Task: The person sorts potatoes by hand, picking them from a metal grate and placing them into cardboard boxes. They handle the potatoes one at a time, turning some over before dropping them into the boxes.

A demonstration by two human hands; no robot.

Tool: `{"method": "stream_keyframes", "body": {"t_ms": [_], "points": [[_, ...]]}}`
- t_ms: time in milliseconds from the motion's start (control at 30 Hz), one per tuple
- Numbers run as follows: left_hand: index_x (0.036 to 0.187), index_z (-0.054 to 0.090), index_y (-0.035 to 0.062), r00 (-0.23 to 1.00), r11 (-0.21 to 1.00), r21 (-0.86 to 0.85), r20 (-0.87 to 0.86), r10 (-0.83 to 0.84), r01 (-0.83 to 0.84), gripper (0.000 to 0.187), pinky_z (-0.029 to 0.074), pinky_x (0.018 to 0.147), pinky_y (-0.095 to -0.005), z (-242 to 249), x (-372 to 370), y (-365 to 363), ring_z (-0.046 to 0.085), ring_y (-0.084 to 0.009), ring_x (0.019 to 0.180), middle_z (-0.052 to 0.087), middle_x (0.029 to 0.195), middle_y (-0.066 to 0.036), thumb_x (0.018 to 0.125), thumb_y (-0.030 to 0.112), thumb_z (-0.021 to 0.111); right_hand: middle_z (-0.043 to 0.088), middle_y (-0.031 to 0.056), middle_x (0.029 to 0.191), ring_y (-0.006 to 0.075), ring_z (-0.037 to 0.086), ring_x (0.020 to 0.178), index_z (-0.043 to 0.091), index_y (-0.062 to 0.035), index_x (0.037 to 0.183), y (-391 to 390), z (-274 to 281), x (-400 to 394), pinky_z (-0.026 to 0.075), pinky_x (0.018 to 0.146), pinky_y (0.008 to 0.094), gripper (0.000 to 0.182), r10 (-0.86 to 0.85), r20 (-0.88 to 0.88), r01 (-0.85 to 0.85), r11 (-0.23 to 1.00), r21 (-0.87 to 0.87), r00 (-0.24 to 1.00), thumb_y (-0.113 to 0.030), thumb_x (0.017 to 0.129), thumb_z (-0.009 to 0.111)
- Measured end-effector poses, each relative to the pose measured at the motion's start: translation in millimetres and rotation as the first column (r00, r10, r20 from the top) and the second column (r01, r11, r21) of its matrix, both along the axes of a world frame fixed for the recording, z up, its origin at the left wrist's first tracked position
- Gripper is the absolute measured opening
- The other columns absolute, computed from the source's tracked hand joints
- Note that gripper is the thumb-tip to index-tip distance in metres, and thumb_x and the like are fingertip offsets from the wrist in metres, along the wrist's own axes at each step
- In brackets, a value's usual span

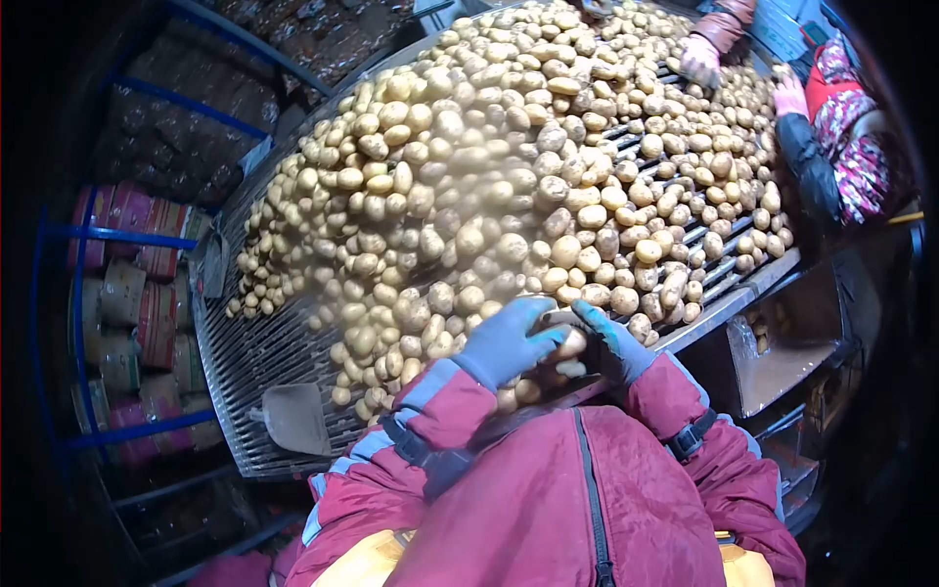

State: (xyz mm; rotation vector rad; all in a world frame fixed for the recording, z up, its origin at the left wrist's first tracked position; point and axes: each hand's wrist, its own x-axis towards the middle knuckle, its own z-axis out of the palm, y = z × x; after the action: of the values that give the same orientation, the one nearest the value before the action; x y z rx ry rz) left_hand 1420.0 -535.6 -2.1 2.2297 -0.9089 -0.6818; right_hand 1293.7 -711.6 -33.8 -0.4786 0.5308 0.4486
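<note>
A large heap of potatoes (391,176) covers the slatted metal sorting table (249,362). My left hand (509,342), in a blue glove, is at the near edge of the heap, its fingers curled around the side of a dark, curved-edged thing (562,318). My right hand (618,342), in a blue and teal glove, faces it from the other side with bent fingers touching that thing. I cannot make out what it is. Pale potatoes (572,342) show between and just below my hands.
Flat scoop-like plates (295,419) lie on the slats at left. Gloved hands (700,61) of other people reach into the heap at top right. Stacked cartons (127,293) stand behind blue rails (137,430); an open box (782,362) sits below the right edge.
</note>
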Motion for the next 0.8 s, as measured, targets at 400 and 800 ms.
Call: {"method": "stream_keyframes", "body": {"t_ms": [400, 800], "points": [[0.115, 0.065, 0.0137, 0.918, 0.998, 0.010, 0.392, -0.061, 0.062, 0.026, 0.052, 0.088, -0.0446, -78.1, 100.3, -40.8, 0.064, -0.0354, 0.104, 0.064, 0.118, -0.014, 0.092, 0.026, 0.062, 0.071, 0.0127, 0.114, 0.0238, 0.067, 0.109, 0.070, 0.0013, 0.114, 2.6, -20.6, -27.7, 0.053, 0.097, 0.0349, 0.032, 0.099, 0.387, 0.132, 0.840, -0.527, 0.917, 0.001, 0.082, 0.069], [0.122, 0.068, 0.0213, 0.948, 0.805, 0.593, 0.258, -0.188, -0.002, 0.046, 0.052, 0.095, -0.0457, -36.1, 91.8, 7.3, 0.065, -0.0313, 0.113, 0.065, 0.123, -0.012, 0.092, 0.054, 0.056, 0.070, 0.0092, 0.096, 0.0189, 0.067, 0.084, 0.070, 0.0036, 0.115, -9.4, 0.3, -48.4, 0.055, 0.075, 0.0310, 0.033, -0.077, 0.117, 0.117, 0.912, -0.394, 0.990, -0.018, 0.093, 0.057]]}}
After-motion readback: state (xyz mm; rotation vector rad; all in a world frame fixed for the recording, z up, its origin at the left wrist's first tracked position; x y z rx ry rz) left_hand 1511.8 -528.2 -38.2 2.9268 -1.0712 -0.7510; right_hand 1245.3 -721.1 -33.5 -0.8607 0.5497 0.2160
